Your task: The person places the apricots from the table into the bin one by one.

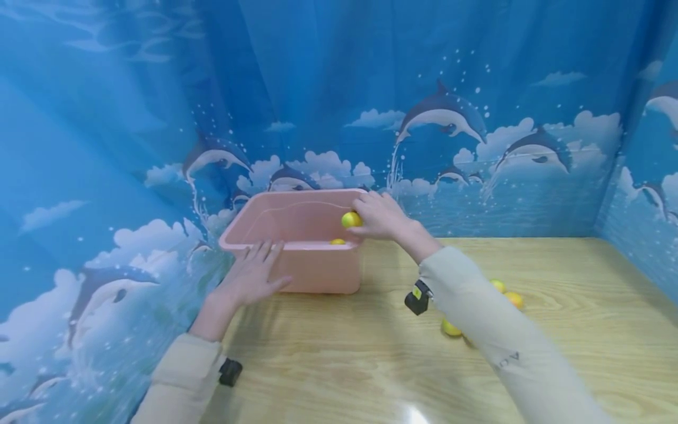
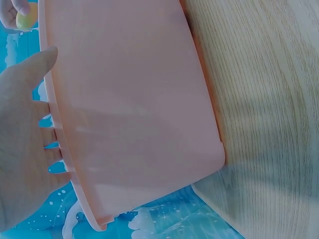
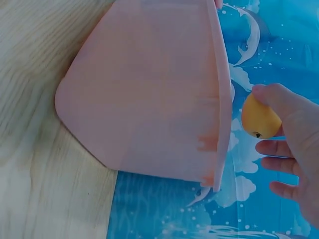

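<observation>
My right hand pinches a small yellow-orange fruit between thumb and fingers, just above the right end of a pink plastic bin. In the right wrist view the fruit shows a small dark stem spot. My left hand rests on the near rim of the bin, its fingers spread and fairly straight over the edge. From the left wrist view, the thumb lies along the outer side of that rim. Inside the bin another yellow fruit partly shows; the rest of the bin's floor is hidden.
Several more fruits lie on the wooden table to the right, among them an orange one and a yellow one, partly behind my right sleeve. A blue dolphin-print curtain hangs behind the bin and along its left.
</observation>
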Available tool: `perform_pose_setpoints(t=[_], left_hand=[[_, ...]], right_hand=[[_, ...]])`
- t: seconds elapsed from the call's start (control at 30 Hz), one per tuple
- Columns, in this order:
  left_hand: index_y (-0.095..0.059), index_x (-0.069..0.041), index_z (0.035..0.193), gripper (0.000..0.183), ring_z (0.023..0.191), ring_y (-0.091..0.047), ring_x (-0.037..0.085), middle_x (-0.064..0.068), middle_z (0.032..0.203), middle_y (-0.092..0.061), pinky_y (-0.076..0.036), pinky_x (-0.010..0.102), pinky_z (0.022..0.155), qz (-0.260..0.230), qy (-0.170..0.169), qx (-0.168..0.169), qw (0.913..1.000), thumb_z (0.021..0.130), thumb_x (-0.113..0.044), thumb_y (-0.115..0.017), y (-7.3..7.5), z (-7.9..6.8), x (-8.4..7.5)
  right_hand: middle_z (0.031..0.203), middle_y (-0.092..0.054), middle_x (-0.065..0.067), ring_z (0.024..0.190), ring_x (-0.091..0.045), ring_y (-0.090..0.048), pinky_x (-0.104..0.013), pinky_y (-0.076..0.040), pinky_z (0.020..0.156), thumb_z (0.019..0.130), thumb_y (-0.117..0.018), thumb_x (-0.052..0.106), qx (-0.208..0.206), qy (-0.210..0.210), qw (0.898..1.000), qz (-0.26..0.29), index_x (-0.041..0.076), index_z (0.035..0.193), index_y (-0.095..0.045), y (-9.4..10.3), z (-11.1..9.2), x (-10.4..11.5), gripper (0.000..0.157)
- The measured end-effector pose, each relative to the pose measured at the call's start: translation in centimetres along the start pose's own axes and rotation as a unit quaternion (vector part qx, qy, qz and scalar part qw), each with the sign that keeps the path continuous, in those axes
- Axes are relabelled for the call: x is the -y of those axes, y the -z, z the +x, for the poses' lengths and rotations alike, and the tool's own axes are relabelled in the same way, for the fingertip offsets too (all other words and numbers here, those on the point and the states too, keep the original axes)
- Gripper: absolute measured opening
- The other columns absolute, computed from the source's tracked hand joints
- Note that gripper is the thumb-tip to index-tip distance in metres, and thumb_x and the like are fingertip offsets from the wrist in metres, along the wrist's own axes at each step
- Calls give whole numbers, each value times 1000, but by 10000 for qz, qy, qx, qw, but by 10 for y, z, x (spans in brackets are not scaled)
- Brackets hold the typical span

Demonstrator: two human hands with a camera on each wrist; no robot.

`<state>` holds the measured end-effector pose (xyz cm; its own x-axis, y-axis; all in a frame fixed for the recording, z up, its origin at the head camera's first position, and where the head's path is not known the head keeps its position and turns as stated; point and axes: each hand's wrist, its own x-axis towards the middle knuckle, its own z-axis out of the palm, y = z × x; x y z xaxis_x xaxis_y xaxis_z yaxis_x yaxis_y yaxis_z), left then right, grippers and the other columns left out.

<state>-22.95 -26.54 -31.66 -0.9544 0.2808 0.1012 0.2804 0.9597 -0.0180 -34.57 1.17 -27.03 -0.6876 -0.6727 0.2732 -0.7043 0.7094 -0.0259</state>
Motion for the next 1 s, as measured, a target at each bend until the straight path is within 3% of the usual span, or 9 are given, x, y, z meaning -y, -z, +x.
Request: perform_pose_setpoints(t=[0.2,0.47,0.77,1.0], left_hand=[[-10,-6,149,85,139,-8,38,20,153,-9,-8,55,110,-56,0,40,10000,91,-62,-36,-1,-1,1],[-10,-8,149,88,139,-6,37,19,153,-8,-8,54,110,-36,102,83,9999,89,-67,-31,-2,0,0],[-9,-8,149,84,139,-7,37,18,153,-8,-8,53,110,-5,58,56,10000,91,-60,-39,-3,0,-2],[-10,-7,149,83,139,-8,37,19,153,-10,-8,54,110,0,49,13,10000,91,-58,-41,-1,0,-1]], right_hand=[[94,-52,-1,85,-19,-44,-32,-34,66,84,-61,43,36,-165,9997,149,14,98,-57,-7,9,11,33],[103,-56,-3,88,-17,-46,-33,-38,68,86,-59,47,31,-219,9997,-141,12,106,-58,-15,13,18,41],[105,-56,-3,95,-19,-49,-36,-42,75,88,-55,51,46,-287,9992,-275,11,111,-58,-13,10,17,46],[116,-56,-6,105,-23,-50,-39,-42,81,89,-54,50,134,-292,9991,-266,10,121,-56,-4,2,10,51]])
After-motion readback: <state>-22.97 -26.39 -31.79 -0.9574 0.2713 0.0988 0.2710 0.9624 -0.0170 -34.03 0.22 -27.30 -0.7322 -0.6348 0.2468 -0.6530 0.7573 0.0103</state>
